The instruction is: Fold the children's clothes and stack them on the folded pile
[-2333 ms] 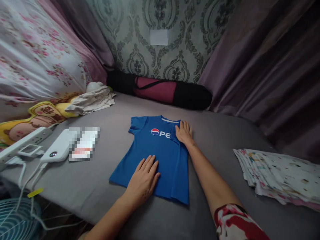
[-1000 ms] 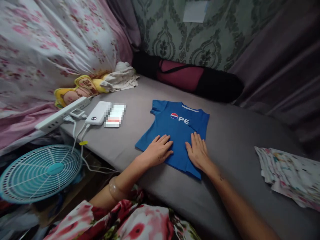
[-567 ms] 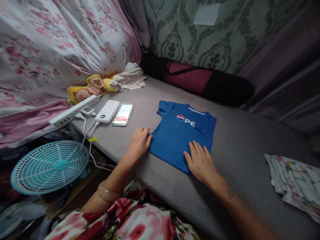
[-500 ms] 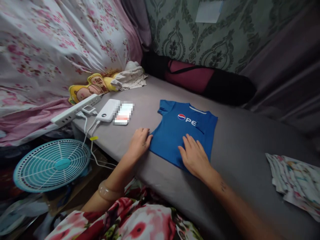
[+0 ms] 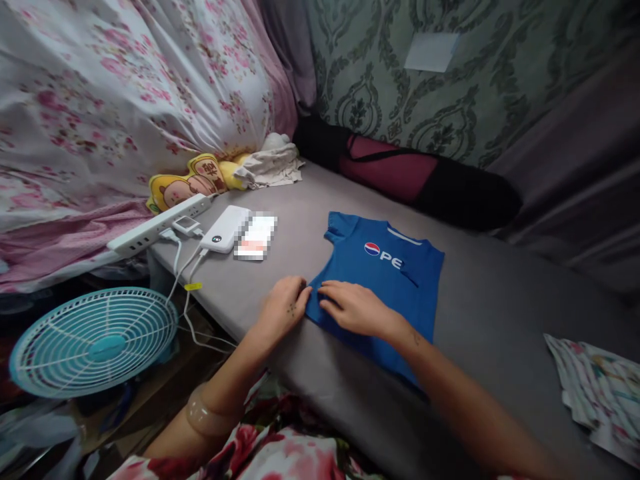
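Observation:
A small blue T-shirt (image 5: 395,273) with a red, white and blue logo lies partly folded on a grey bed surface (image 5: 490,313), its right side turned in. My left hand (image 5: 286,308) sits at the shirt's near left hem corner, fingers curled onto the edge of the fabric. My right hand (image 5: 353,308) lies flat on the lower part of the shirt, fingers stretched out and pointing left toward my left hand. The two hands are nearly touching.
A white power bank (image 5: 225,229) and power strip (image 5: 155,227) with cables lie left of the shirt. A teal fan (image 5: 95,340) stands below the bed edge. Folded patterned cloth (image 5: 600,393) lies far right. A black-and-maroon bag (image 5: 410,177) lies along the wall.
My right hand slid left across the lower shirt until it came beside my left hand. My left hand moved earlier from the shirt's middle to its left hem corner. The view shifted slightly.

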Available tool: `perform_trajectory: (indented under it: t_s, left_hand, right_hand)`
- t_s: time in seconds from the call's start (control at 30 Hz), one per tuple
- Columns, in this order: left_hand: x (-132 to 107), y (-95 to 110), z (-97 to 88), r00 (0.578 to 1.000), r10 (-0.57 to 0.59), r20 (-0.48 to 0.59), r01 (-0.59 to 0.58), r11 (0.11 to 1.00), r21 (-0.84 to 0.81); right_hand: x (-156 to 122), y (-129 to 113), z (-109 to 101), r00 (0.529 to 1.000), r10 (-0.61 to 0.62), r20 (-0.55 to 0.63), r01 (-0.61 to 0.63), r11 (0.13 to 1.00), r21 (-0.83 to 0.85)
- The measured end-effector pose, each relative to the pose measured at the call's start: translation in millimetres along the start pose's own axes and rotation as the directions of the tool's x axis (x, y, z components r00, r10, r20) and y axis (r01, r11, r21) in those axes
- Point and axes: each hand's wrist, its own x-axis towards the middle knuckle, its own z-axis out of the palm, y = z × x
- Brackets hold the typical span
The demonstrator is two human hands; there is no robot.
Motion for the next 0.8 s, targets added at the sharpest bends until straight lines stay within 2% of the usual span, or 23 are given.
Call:
perform_trajectory:
  t_s: [0.1, 0.17, 0.27, 0.37, 0.53, 0.7, 0.8]
  left_hand:
    - [1.4, 6.1, -3.7, 0.996, -0.048, 0.074, 0.05, 0.999, -0.023]
    - [2.1, 8.5, -6.0, 0.993, -0.066, 0.1, 0.069, 0.997, -0.031]
    - [2.5, 9.0, -8.4, 0.99, -0.065, 0.128, 0.074, 0.995, -0.062]
    - [3.1, 7.4, -8.7, 0.988, -0.069, 0.141, 0.086, 0.989, -0.12]
    - [4.6, 4.9, -4.4, 0.985, -0.116, 0.126, 0.137, 0.977, -0.165]
    - [5.1, 3.1, 0.3, 0.99, -0.092, 0.106, 0.108, 0.982, -0.155]
    - [5.3, 2.8, 2.7, 0.99, -0.087, 0.107, 0.101, 0.985, -0.142]
  right_hand:
    - [39.3, 22.8, -21.2, 0.988, 0.107, -0.11, -0.096, 0.99, 0.102]
    - [69.9, 41.1, -27.9, 0.959, 0.205, -0.195, -0.175, 0.971, 0.16]
    - [111.7, 64.3, -33.2, 0.906, 0.365, -0.216, -0.297, 0.909, 0.292]
    - [142.7, 76.9, -38.3, 0.855, 0.456, -0.247, -0.382, 0.876, 0.295]
    - [176.0, 81.6, -38.3, 0.756, 0.587, -0.29, -0.523, 0.808, 0.271]
    - [194.5, 83.7, -27.7, 0.633, 0.711, -0.306, -0.633, 0.703, 0.324]
    - [198.7, 89.4, -24.7, 0.612, 0.743, -0.27, -0.635, 0.665, 0.393]
